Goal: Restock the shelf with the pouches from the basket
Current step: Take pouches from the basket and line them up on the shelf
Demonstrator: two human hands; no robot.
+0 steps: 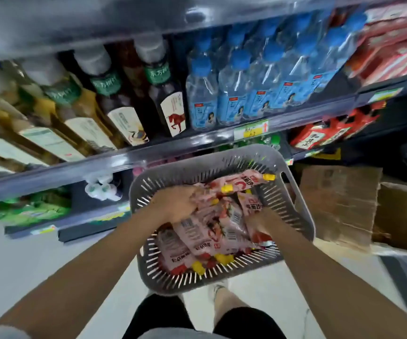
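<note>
A grey slotted plastic basket (293, 192) sits low in front of me, above the floor. It holds several pink pouches (205, 238) with yellow caps, lying in a loose heap. My left hand (176, 204) lies on top of the heap at the basket's left side, fingers curled over the pouches. My right hand (262, 223) reaches into the right side of the basket, its fingers buried among the pouches and mostly hidden. The shelf (148, 152) runs across the view above the basket.
The shelf carries tea bottles (114, 104) at left and blue-capped water bottles (234, 89) at centre. Red packets (319, 135) lie on a lower shelf at right. Cardboard boxes (339, 204) stand on the floor to the right of the basket. My legs and shoe show below.
</note>
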